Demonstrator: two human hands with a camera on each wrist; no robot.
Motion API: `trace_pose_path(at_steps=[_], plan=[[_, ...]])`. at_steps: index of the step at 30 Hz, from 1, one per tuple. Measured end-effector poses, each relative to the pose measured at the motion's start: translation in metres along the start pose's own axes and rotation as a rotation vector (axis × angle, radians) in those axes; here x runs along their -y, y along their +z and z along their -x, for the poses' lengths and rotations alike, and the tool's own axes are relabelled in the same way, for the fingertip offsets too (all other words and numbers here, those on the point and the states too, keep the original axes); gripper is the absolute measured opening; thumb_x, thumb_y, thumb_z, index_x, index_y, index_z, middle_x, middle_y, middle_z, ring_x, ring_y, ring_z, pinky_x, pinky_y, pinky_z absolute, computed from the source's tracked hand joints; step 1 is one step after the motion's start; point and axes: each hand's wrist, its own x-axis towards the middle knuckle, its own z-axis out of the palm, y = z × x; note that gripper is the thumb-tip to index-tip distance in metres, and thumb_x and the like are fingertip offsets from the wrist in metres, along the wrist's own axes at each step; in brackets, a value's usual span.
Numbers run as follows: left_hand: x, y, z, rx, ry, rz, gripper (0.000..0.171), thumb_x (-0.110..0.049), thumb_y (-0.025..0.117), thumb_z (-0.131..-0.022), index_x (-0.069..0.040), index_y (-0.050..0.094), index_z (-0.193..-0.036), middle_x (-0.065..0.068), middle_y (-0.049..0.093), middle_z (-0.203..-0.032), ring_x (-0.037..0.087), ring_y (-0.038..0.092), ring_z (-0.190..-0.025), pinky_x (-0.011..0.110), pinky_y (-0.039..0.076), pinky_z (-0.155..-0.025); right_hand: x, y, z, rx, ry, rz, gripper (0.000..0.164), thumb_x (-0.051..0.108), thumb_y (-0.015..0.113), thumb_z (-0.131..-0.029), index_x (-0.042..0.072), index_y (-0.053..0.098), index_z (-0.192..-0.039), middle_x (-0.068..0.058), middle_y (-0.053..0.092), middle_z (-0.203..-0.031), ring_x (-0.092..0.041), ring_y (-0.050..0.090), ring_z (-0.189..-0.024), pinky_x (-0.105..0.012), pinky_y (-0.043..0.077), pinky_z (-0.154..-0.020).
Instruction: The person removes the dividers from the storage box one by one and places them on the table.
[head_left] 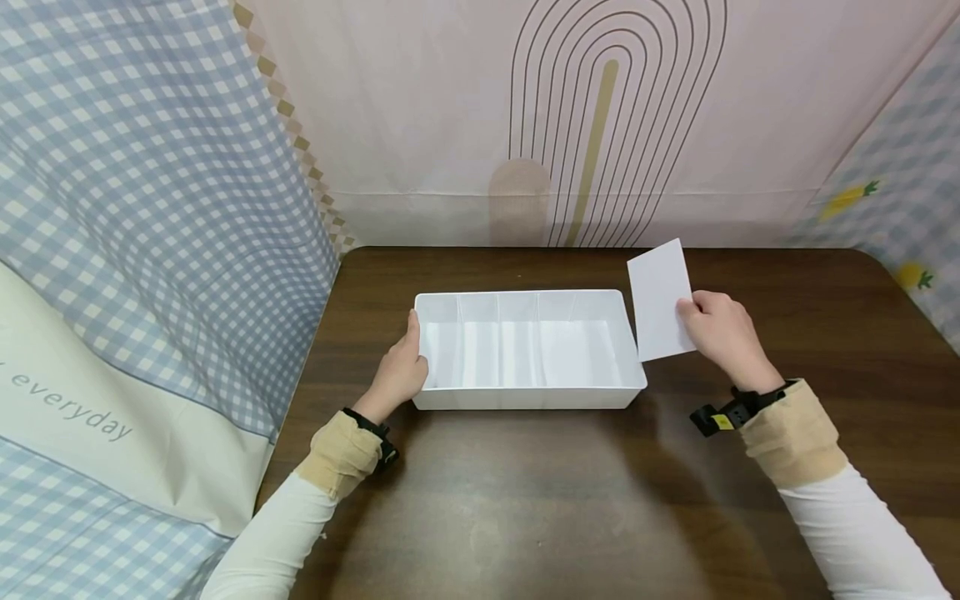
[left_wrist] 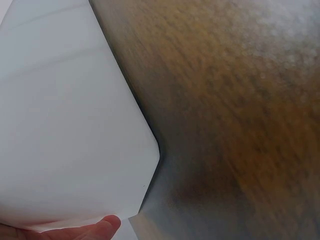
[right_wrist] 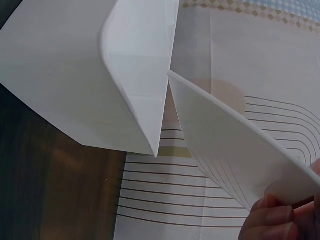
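Observation:
A white rectangular storage box [head_left: 525, 398] with upright partitions stands on the table. At its left end my left hand [head_left: 397, 371] holds the wall, index finger stretched along the outside and thumb over the rim. The left wrist view shows a fingertip [left_wrist: 111, 222] against the white wall. My right hand [head_left: 723, 329] pinches a thin, stiff white divider panel [head_left: 656, 300] by its right edge, thumb on the near face. The panel is raised and tilted just right of the box. In the right wrist view, a panel [right_wrist: 235, 140] corner overlaps the box rim; whether they touch, I cannot tell.
Inside the box, partitions [head_left: 498, 337] set off narrow compartments on the left and a wider one on the right. The brown wooden table [head_left: 525, 500] ends at a patterned pink cloth [head_left: 420, 125] behind. A blue checked cloth [head_left: 187, 208] hangs along the left side.

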Motion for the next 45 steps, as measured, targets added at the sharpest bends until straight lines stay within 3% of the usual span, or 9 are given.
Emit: trace_pose_path(at_steps=[24,32,38,45], plan=[[0.000,0.000,0.001,0.007,-0.004,0.013,0.072,-0.002,0.034,-0.084,-0.008,-0.008,-0.142,0.021,0.033,-0.138,0.012,0.025,-0.040,0.025,0.026,-0.040,-0.021,0.001,-0.004,0.081,0.014,0.042,0.038,0.024,0.031,-0.093,0.000,0.046,-0.067,-0.008,0.038,-0.060,-0.022,0.037,-0.058,-0.030,0.027,-0.052],[-0.001,0.000,0.000,0.001,-0.007,0.014,0.071,-0.002,0.033,-0.083,-0.007,-0.006,-0.142,0.021,0.037,-0.135,0.013,0.025,-0.041,0.026,0.027,-0.042,-0.026,0.003,-0.004,0.115,0.031,0.042,0.041,0.023,0.031,-0.092,-0.008,0.056,-0.086,-0.020,0.054,-0.078,-0.026,0.043,-0.065,-0.029,0.031,-0.053],[-0.001,0.000,0.000,0.003,-0.015,0.016,0.071,-0.002,0.033,-0.083,-0.007,-0.006,-0.142,0.020,0.034,-0.138,0.013,0.026,-0.042,0.026,0.028,-0.043,-0.033,0.007,-0.005,0.165,0.059,0.041,0.047,0.026,0.029,-0.093,-0.012,0.052,-0.107,-0.030,0.054,-0.100,-0.032,0.049,-0.079,-0.035,0.037,-0.061],[0.000,0.000,0.000,0.004,-0.012,0.012,0.072,-0.002,0.033,-0.083,-0.008,-0.007,-0.142,0.019,0.031,-0.140,0.013,0.026,-0.042,0.026,0.028,-0.043,-0.041,0.010,-0.008,0.186,0.068,0.052,0.048,0.026,0.029,-0.093,-0.013,0.051,-0.109,-0.030,0.053,-0.102,-0.033,0.049,-0.080,-0.036,0.038,-0.062]])
